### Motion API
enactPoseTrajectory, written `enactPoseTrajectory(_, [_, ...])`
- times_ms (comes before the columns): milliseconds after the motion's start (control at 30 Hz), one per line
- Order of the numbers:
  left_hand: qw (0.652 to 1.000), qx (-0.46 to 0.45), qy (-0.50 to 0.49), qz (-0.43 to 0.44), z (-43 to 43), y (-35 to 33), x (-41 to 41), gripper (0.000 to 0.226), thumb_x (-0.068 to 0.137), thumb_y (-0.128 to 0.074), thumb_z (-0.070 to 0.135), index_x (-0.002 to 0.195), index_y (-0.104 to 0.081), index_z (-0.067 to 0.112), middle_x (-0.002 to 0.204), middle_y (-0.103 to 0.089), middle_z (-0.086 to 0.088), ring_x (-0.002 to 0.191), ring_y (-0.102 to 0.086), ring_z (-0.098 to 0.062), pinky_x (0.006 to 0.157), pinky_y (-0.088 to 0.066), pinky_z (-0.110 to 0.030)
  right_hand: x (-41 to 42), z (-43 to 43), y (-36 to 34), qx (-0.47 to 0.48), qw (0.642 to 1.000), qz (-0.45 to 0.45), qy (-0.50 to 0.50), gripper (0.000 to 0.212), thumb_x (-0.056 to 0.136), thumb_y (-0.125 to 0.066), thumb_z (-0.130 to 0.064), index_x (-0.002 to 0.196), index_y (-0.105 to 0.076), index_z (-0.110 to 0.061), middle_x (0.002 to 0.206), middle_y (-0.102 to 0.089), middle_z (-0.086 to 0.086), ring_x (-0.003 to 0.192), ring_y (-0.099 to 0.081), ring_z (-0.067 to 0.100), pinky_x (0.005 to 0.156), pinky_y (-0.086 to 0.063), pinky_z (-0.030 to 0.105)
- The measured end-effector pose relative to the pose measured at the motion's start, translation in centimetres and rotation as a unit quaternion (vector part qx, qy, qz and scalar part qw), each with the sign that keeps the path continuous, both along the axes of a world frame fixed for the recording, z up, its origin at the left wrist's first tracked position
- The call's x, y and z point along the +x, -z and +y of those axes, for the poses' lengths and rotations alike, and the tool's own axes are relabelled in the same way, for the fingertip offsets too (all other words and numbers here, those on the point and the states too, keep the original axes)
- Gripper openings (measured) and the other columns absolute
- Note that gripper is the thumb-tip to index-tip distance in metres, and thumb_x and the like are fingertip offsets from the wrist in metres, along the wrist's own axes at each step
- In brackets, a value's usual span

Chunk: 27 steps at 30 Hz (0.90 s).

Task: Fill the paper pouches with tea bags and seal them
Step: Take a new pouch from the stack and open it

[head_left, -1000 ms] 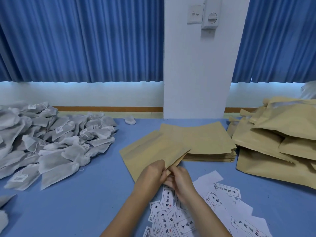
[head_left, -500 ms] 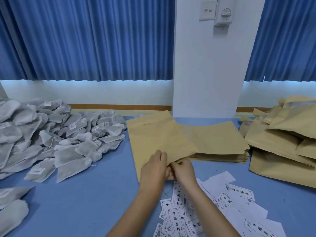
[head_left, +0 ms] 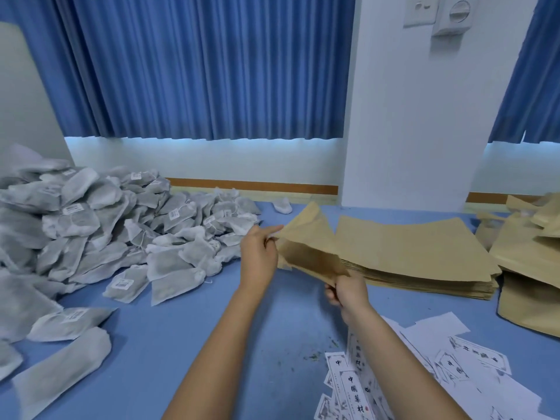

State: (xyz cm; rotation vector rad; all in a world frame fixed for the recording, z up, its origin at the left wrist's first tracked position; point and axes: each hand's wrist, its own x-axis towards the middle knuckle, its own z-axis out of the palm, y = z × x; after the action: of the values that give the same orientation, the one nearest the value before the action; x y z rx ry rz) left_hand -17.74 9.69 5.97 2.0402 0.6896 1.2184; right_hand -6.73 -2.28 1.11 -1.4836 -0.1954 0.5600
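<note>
A brown paper pouch (head_left: pixel 306 237) is lifted above the blue table (head_left: pixel 188 334), its mouth spread open toward me. My left hand (head_left: pixel 259 250) grips the mouth's left edge, with the forefinger stretched along the top. My right hand (head_left: pixel 347 291) pinches the mouth's lower right corner. A big heap of grey-white tea bags (head_left: pixel 100 231) lies to the left of my left hand. A flat stack of empty pouches (head_left: pixel 415 253) sits just right of the held pouch.
Filled brown pouches (head_left: pixel 533 265) are piled at the right edge. Printed white labels (head_left: pixel 424 374) lie scattered at the lower right, under my right forearm. A white pillar (head_left: pixel 424 116) and blue curtains (head_left: pixel 197 65) stand behind the table. One stray tea bag (head_left: pixel 282 205) lies at the back.
Both hands raised the pouch off the table and moved apart, pulling its mouth open. The view swung to the left, showing more of the tea bag heap.
</note>
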Motion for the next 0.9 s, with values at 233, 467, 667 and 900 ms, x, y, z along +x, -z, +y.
enactPoseTrajectory(233, [0.974, -0.127, -0.093, 0.161, 11.4, 2.5, -2.7, 0.057, 0.089, -0.056, 0.052, 0.141, -0.039, 0.037, 0.143, -0.039, -0.013, 0.130, -0.041, -0.029, 0.106, -0.033, -0.044, 1.2, 5.0, -3.1, 0.043, 0.999, 0.002, 0.031, 0.032, 0.080, -0.024, 0.009, 0.083, -0.052, -0.007, 0.056, -0.049, 0.008, 0.031, -0.033, 0.009, 0.033, -0.020, 0.013])
enactPoseTrajectory(467, [0.860, -0.097, -0.197, 0.460, 16.4, 10.3, -4.2, 0.063, 0.078, -0.048, 0.070, 0.134, -0.034, 0.043, 0.150, -0.014, -0.002, 0.138, -0.008, -0.043, 0.101, -0.021, -0.070, 2.3, 8.9, -2.3, 0.063, 0.996, 0.011, 0.059, 0.034, 0.084, -0.026, 0.008, 0.101, -0.052, -0.005, 0.061, -0.050, 0.010, 0.033, -0.037, 0.008, 0.033, -0.021, 0.014])
enactPoseTrajectory(667, [0.896, 0.065, -0.125, 0.421, 11.2, 11.2, -3.7, 0.062, 0.067, -0.046, 0.071, 0.120, -0.038, 0.041, 0.126, -0.035, 0.009, 0.116, -0.030, -0.024, 0.083, -0.039, -0.043, 1.5, 10.5, -0.9, 0.078, 0.995, 0.021, 0.050, 0.026, 0.084, -0.032, 0.005, 0.089, -0.053, -0.009, 0.059, -0.049, 0.008, 0.037, -0.037, 0.012, 0.033, -0.023, 0.016])
enactPoseTrajectory(900, [0.848, 0.009, -0.095, 0.522, 9.5, 11.8, -4.4, 0.080, 0.068, -0.043, 0.080, 0.138, -0.022, 0.047, 0.156, 0.000, 0.001, 0.140, -0.002, -0.038, 0.100, -0.020, -0.062, 0.8, 9.8, -0.1, 0.081, 0.994, 0.037, 0.056, 0.027, 0.087, -0.035, 0.005, 0.071, -0.053, -0.008, 0.055, -0.052, 0.007, 0.040, -0.038, 0.015, 0.033, -0.024, 0.018])
